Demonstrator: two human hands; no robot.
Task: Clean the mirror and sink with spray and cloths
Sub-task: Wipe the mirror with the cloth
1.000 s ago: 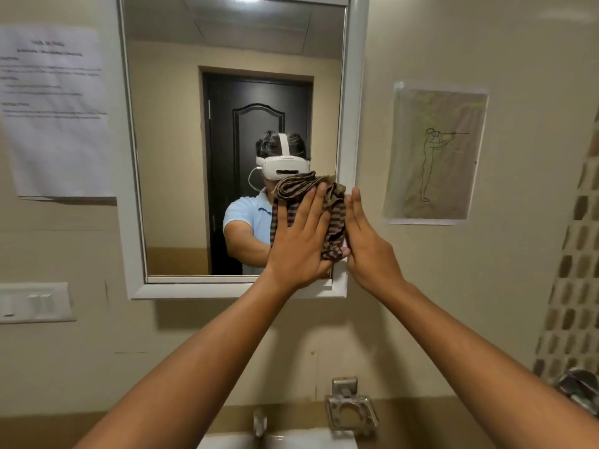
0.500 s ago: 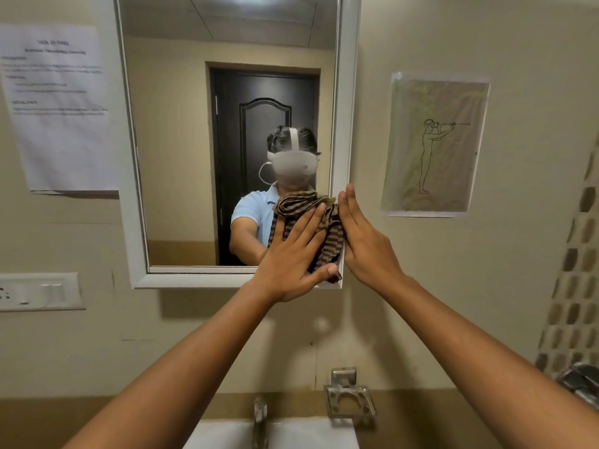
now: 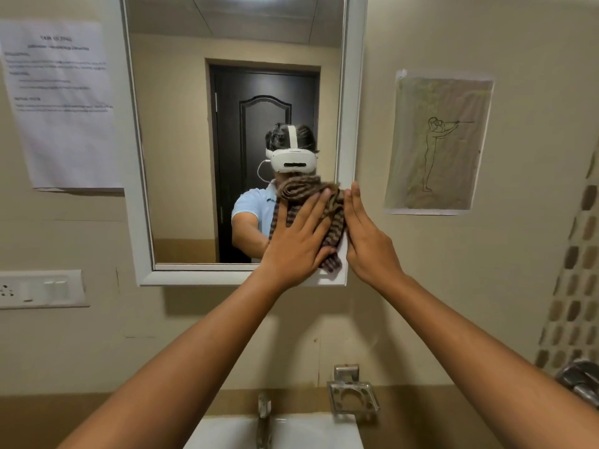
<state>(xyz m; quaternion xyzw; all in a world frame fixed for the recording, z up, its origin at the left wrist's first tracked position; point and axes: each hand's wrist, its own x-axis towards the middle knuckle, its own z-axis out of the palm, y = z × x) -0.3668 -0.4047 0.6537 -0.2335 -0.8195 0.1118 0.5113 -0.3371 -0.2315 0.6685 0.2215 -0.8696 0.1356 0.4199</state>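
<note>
A brown and dark striped cloth (image 3: 303,189) is pressed on the lower right corner of the white-framed mirror (image 3: 194,157). My left hand (image 3: 296,244) lies flat over the cloth with its fingers spread and its thumb under the hanging end. My right hand (image 3: 366,241) stands flat and edge-on against the mirror's right frame, touching the cloth's right side. The white sink (image 3: 308,432) and its tap (image 3: 264,416) show at the bottom edge. No spray bottle is in view.
A printed notice (image 3: 61,105) hangs left of the mirror, with a switch plate (image 3: 39,288) below it. A drawing (image 3: 437,144) is taped to the right wall. A metal soap holder (image 3: 351,396) sits above the sink, and a chrome fitting (image 3: 580,380) is at the far right.
The cloth slid down the mirror to the bottom frame under both hands, then came slightly back up. Both hands kept their places on and beside it.
</note>
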